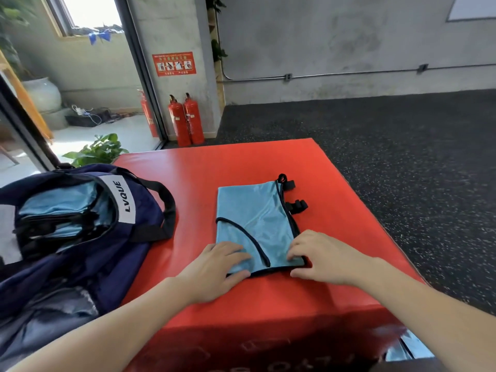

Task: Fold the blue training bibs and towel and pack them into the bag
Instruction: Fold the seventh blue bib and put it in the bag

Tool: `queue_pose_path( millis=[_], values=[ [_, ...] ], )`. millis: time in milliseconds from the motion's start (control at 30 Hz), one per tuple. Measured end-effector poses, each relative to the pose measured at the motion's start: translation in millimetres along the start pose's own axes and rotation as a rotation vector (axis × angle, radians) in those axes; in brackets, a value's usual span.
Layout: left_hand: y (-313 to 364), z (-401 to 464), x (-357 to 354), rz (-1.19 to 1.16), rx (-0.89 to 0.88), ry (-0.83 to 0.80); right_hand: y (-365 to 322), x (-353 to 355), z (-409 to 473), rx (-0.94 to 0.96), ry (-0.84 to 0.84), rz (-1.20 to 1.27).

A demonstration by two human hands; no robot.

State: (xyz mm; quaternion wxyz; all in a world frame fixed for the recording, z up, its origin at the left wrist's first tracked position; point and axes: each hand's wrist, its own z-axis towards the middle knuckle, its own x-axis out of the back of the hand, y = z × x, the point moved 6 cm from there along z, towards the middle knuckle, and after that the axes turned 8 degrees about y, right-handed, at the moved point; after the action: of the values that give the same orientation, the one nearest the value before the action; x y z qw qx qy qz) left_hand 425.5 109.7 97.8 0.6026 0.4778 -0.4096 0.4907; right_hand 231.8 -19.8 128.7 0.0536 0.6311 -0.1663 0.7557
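- Blue bib [255, 218] is lying flat and folded on the red worktop [193, 167], black trim showing, with black straps sticking out past its far right edge.
- Left hand [214, 269] rests on the near left corner, fingers on top and thumb along the near edge. Loose grip, not pinching as far as I can tell.
- Right hand [319, 256] is on the near right corner, fingers bent down onto the fabric, thumb on the worktop.
- Navy bag [80, 224] sits open just left, with folded blue fabric already inside.
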Motion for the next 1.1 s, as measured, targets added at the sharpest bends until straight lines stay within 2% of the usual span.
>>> queue_pose_path(
  millis=[200,300,467,733,867,1000,1100],
  values=[
    [-17,-18,7,-0.065,0.112,-0.072,-16,-13,8,0.062,-0.009,-0.111],
    [-30,-19,12,-0.181,0.226,-0.010,-14,-18,12,0.063,0.043,-0.139],
    [-29,-16,17,-0.234,0.268,0.009,-17,-18,16,0.056,0.087,-0.121],
    [-13,-13,26,-0.050,0.296,-0.099,-8,-11,17,-0.200,0.031,0.172],
    [-12,-12,26,0.011,0.267,-0.055,-1,-12,17,-0.286,0.015,0.250],
    [-10,-13,31,-0.054,0.276,0.025,4,-10,16,-0.338,0.030,0.329],
    [-16,-17,33,-0.198,0.361,0.047,6,-6,14,-0.364,0.035,0.373]
  ],
)
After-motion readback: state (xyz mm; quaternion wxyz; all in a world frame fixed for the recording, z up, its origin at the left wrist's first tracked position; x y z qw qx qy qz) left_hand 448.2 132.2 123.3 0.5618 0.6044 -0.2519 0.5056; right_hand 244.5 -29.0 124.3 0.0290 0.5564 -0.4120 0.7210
